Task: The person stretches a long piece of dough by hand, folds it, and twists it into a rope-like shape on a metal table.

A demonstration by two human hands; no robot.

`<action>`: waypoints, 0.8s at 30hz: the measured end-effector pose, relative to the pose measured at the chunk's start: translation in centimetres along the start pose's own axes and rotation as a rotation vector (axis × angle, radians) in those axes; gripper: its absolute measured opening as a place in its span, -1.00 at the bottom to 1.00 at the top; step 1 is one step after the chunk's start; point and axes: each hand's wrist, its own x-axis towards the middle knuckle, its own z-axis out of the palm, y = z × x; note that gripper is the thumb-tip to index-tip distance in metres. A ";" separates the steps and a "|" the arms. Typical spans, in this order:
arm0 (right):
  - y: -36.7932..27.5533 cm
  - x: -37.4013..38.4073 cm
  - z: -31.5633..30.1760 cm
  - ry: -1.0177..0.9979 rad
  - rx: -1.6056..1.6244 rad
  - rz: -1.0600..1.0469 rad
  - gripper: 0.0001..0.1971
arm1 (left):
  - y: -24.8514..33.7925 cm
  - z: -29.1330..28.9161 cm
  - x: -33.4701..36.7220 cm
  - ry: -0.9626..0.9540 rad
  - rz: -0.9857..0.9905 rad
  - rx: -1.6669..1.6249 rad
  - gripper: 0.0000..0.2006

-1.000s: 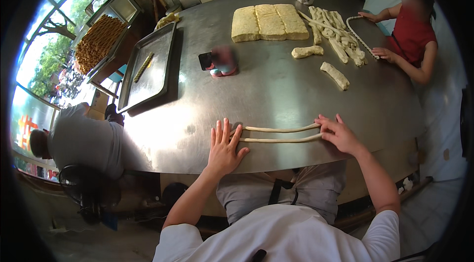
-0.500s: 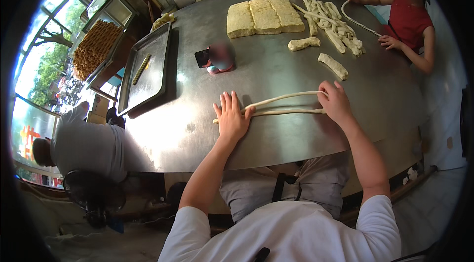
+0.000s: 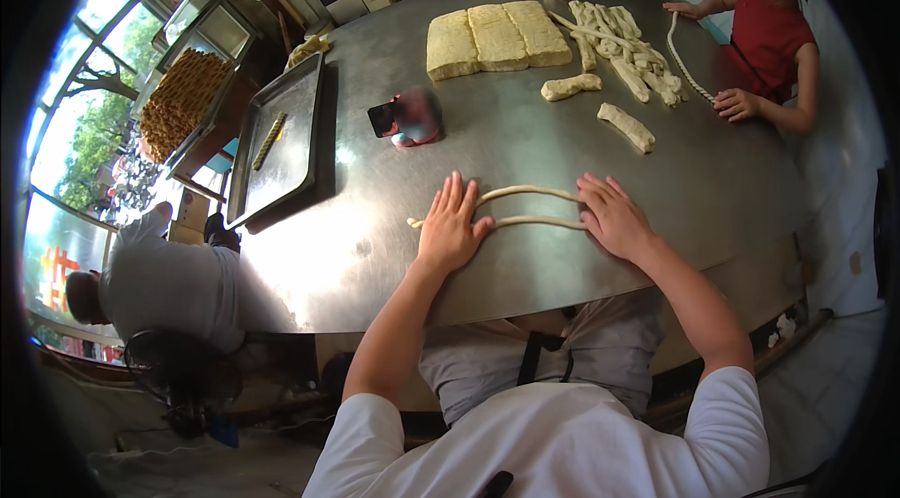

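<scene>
Two thin strands of dough, an upper one [image 3: 532, 189] and a lower one [image 3: 539, 220], run side by side across the metal table in front of me. My left hand [image 3: 450, 231] lies flat over their left part, and a short end pokes out past its fingers. Over the right ends rests my right hand [image 3: 614, 218], palm down with fingers stretched. Both hands press on the dough without gripping it; the parts beneath the palms are hidden. Beyond my right hand lies a thick dough piece [image 3: 626, 128], with another dough piece [image 3: 571, 87] farther off.
A big scored dough slab [image 3: 497, 38] and a heap of dough strips [image 3: 623, 43] lie at the back. At left, a tray [image 3: 305, 146] holds one twisted stick. A phone on a stand [image 3: 408, 118] stands mid-table. A co-worker in red [image 3: 773, 43] holds a dough rope at right.
My right hand has come down and leftward, going from holding the strand ends to lying flat on them. My left hand has shifted slightly right. The co-worker's rope now hangs more steeply.
</scene>
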 end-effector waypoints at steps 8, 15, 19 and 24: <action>0.6 4.7 -3.2 -0.033 0.139 0.383 -0.89 | 2.0 1.1 2.4 0.163 -0.351 0.128 -0.12; 2.5 -2.8 -4.8 -0.007 0.312 0.199 -0.88 | 7.6 -2.4 -5.2 -0.193 -0.004 0.278 -0.09; 1.4 5.3 -4.2 -0.133 0.004 0.467 -0.90 | 3.4 2.0 3.9 0.078 -0.346 0.108 -0.11; 1.6 -4.3 -2.1 -0.102 -0.028 0.014 -0.81 | 4.4 -0.5 -0.6 -0.180 0.155 0.012 -0.15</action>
